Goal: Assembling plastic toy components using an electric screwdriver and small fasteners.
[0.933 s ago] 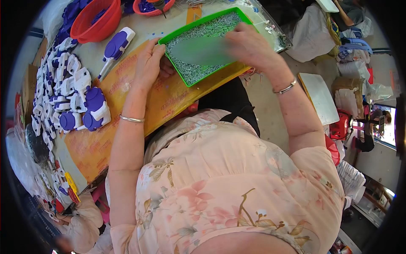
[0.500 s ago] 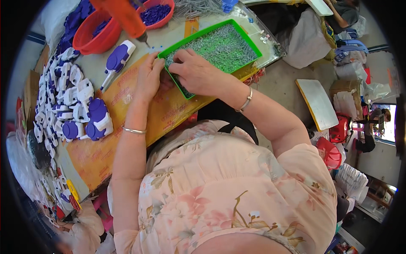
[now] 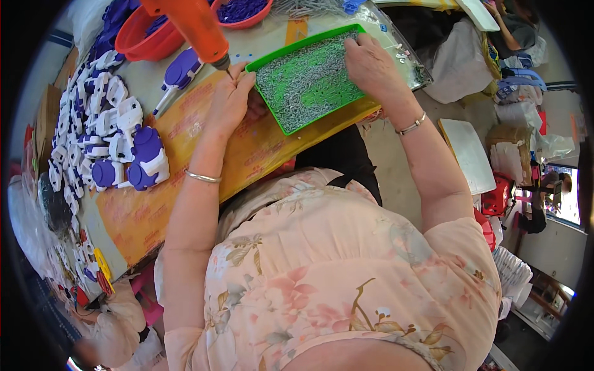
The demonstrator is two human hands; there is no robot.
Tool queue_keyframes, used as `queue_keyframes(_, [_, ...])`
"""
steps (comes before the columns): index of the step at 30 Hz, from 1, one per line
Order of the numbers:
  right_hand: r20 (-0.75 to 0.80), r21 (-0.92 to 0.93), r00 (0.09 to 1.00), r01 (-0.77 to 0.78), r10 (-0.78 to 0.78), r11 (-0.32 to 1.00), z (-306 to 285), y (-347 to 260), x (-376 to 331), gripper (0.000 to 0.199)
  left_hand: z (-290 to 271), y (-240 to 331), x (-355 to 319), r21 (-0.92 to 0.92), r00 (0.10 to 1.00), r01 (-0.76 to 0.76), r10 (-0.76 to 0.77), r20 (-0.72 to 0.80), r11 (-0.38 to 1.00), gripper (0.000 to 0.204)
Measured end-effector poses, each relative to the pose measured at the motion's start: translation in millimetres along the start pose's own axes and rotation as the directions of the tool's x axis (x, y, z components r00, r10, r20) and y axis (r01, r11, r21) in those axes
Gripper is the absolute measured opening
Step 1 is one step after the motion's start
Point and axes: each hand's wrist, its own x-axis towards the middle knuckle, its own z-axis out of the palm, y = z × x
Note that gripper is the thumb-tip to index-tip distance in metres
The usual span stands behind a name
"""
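A shallow green tray (image 3: 301, 43) full of small grey screws (image 3: 303, 114) lies between my hands, near the table's front edge. At its left corner, my left hand (image 3: 230, 102) is closed, thumb and fingers pinching the rim. My right hand (image 3: 374, 69) grips the far right side, its fingertips bent over the wall and partly hidden. Just above my left fingers hangs an orange power screwdriver (image 3: 201, 34), its bit pointing down. A purple-and-white plastic part (image 3: 181, 69) with a white stem lies left of the screwdriver.
Many purple-and-white plastic parts (image 3: 117, 120) are heaped on the table's left. Red baskets (image 3: 137, 40) with purple pieces stand at the back. Yellow-brown tape (image 3: 179, 145) covers the front edge. A white-topped board (image 3: 467, 154) is off to the right.
My right hand has left the tray's left part for its far right side. The tray has shifted slightly right, and the screws lie spread differently. My left hand stays at the corner.
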Motion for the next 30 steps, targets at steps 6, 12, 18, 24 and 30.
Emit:
queue_keyframes(6, [-0.048,0.320,0.996,0.088,-0.077,0.943,-12.6,-89.7,0.4,0.023,1.1,-5.1,3.7,-0.010,0.999,-0.035,0.035,0.002,0.999,0.034])
queue_keyframes(12, [0.024,0.485,0.951,0.260,-0.309,0.835,-4.3,-111.2,-1.0,0.023,0.3,-6.0,7.2,0.025,1.000,0.005,-0.006,0.008,1.000,0.034])
queue_keyframes(18, [0.311,0.340,0.943,0.006,-0.119,0.941,-49.5,-29.9,-13.3,0.024,-0.3,-2.9,1.4,0.019,1.000,-0.014,0.014,-0.011,1.000,0.036])
queue_keyframes(24, [0.254,0.263,0.967,-0.094,0.024,0.960,-48.5,-24.3,-24.9,0.027,-1.8,-8.5,5.5,-0.013,0.999,-0.040,0.040,0.004,0.999,0.035])
queue_keyframes(30, [-0.031,0.569,0.969,0.220,-0.246,0.793,-12.2,-105.2,-12.0,0.031,-0.8,-6.5,6.3,0.010,0.999,-0.036,0.036,0.033,0.999,0.034])
